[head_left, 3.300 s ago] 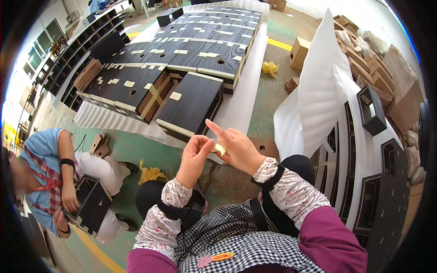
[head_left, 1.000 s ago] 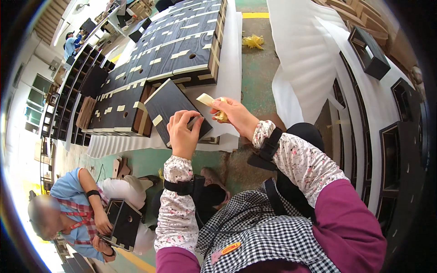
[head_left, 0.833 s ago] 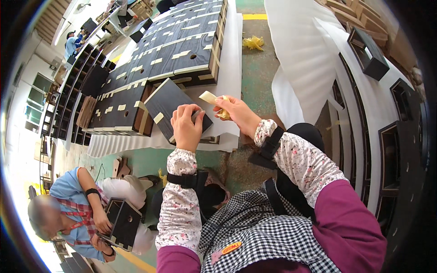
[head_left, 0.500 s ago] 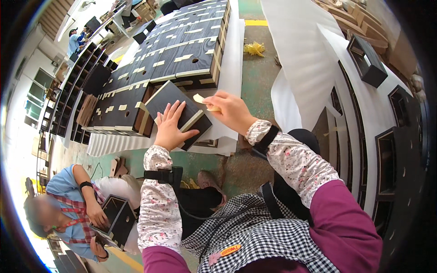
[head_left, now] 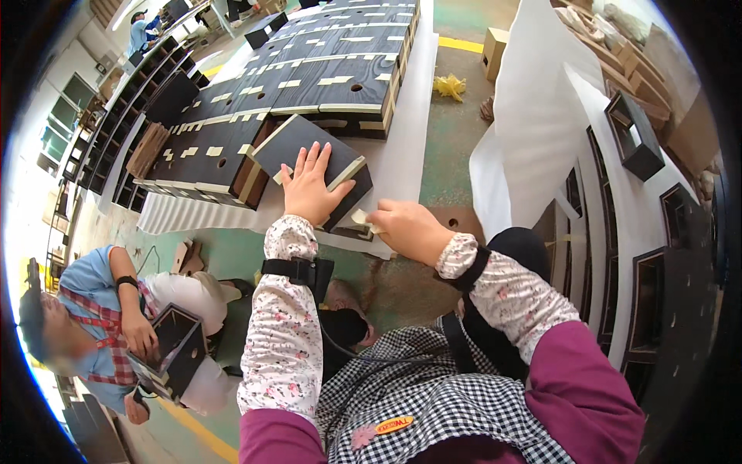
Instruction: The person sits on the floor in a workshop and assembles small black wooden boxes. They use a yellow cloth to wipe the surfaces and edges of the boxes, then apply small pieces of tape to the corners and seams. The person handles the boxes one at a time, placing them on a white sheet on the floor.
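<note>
A dark wood-grain box (head_left: 290, 147) sits tilted on the white foam sheet, at the near end of a large stack of boxes. My left hand (head_left: 313, 185) lies flat on its top, fingers spread. A cream strip of masking tape (head_left: 340, 174) runs along the top near the box's right edge. Just right of the box's near corner, my right hand (head_left: 413, 230) pinches a small crumpled cream piece of masking tape (head_left: 362, 217). That piece is close to the box; whether it touches cannot be made out.
Taped dark boxes (head_left: 309, 81) stretch away behind on white foam sheet (head_left: 413, 155). A crumpled yellow bundle (head_left: 449, 87) lies on the floor. Foam-draped cabinets (head_left: 653, 301) stand at right. At lower left, a seated person (head_left: 100, 309) handles an open dark box (head_left: 178, 340).
My right hand has moved down and toward me with the tape piece, from above the box's right side to its near corner. My left hand stays flat on the box.
</note>
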Motion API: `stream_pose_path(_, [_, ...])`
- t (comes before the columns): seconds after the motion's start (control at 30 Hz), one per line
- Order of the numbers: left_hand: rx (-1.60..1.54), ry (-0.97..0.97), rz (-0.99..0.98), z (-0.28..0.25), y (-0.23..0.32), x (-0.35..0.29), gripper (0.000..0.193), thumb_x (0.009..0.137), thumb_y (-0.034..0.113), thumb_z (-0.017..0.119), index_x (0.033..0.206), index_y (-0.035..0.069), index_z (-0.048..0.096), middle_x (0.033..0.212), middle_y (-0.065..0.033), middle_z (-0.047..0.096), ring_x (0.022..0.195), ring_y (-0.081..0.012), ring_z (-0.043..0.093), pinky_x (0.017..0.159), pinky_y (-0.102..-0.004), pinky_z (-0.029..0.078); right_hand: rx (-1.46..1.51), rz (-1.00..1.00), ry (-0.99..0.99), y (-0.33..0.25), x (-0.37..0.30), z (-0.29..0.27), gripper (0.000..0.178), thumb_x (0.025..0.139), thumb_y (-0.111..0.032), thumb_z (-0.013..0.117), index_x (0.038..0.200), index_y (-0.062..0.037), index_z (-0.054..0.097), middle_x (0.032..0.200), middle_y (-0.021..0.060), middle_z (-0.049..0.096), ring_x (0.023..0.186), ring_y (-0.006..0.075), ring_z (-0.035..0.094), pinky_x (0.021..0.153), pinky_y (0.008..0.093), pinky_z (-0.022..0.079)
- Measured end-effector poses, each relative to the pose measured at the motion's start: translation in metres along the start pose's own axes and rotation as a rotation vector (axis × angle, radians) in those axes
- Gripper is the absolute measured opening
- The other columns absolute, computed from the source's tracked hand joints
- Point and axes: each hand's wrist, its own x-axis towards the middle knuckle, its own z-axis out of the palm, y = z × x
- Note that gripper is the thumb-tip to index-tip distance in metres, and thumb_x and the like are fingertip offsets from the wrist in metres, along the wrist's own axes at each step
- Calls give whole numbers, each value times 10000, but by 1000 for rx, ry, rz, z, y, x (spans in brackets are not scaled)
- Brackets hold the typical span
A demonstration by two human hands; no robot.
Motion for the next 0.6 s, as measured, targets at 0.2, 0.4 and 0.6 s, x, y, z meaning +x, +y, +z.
stream_pose_path(0.2, [-2, -17, -18, 2, 6, 5, 808, 747, 554, 595, 1397, 158, 323, 1460, -64, 295, 1364, -242, 222, 1077, -551, 118, -84, 70, 334, 19, 55, -45, 265, 812, -91, 559, 1074, -112, 593, 759, 97, 562, 697, 268, 584, 616, 366, 464])
stream_pose_path(0.4, [10, -52, -46, -2, 9, 2, 810, 767, 569, 570, 1417, 181, 283, 1477, -55, 259, 1375, -235, 198, 1087, -534, 105, -231, 65, 131, 42, 50, 0, 360, 798, -115, 571, 1153, -62, 549, 778, 86, 608, 729, 256, 602, 648, 356, 473])
stream_pose_path(0.6, [27, -51, -49, 1, 6, 1, 823, 766, 575, 568, 1424, 183, 267, 1478, -60, 256, 1375, -241, 198, 1085, -535, 101, -82, 231, 170, 21, 40, 7, 354, 814, -109, 560, 1159, -29, 546, 837, 144, 632, 750, 297, 607, 678, 385, 478])
